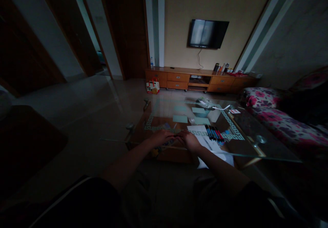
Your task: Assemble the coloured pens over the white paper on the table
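Pens lie in a row on the glass counter, right of my right hand, by the white paper. Should be light, stiff, smooth, likely to roll; I'd pinch one mid-barrel. Long axes roughly parallel, running away from me, far ends leaning left; can't tell tips. My left hand meets the right, fingers together; too dark to tell if they grip anything.

Palms of both hands hidden
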The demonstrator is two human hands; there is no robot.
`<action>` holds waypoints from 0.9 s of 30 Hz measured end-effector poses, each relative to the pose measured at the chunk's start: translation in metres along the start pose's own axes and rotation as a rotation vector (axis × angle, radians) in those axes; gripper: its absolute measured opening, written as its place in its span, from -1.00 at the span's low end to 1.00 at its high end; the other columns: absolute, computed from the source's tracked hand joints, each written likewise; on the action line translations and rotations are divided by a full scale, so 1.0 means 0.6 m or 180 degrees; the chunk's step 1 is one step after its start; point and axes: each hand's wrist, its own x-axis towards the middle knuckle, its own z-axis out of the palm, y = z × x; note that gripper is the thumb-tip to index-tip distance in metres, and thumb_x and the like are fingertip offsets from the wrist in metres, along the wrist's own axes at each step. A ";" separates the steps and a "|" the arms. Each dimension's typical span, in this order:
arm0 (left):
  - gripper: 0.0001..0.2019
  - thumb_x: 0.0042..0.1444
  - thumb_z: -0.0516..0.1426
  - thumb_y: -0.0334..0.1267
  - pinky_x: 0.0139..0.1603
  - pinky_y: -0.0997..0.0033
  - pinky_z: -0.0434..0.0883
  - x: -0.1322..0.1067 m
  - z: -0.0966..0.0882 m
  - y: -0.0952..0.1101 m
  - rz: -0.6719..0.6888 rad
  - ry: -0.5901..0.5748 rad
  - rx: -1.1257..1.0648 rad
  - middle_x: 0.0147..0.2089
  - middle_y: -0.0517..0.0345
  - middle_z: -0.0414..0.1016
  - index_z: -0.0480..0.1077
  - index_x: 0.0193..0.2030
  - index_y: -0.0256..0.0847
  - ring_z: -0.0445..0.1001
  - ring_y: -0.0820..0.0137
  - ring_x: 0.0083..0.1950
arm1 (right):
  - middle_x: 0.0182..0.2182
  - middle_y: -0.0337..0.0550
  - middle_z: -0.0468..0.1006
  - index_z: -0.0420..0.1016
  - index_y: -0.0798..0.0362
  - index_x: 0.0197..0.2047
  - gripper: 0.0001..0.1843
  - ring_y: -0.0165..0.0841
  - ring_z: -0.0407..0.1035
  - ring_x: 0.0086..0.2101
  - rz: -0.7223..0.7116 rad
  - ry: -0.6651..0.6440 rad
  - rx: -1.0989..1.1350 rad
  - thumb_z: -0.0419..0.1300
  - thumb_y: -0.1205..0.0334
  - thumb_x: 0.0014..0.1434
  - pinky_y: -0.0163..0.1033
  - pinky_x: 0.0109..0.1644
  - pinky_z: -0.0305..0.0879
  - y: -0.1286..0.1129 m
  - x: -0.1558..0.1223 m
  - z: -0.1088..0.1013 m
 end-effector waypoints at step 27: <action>-0.68 0.33 0.01 -0.08 -0.19 0.48 0.33 0.005 0.011 -0.008 -0.0113 -0.0094 -0.0379 -0.19 0.11 0.59 0.52 -0.12 -0.17 0.51 0.36 -0.19 | -0.21 -0.06 0.57 0.53 -0.05 0.07 -0.68 -0.26 0.41 -0.12 -0.0067 0.0083 -0.0081 0.04 0.18 0.36 -0.23 -0.03 0.30 0.004 0.000 0.000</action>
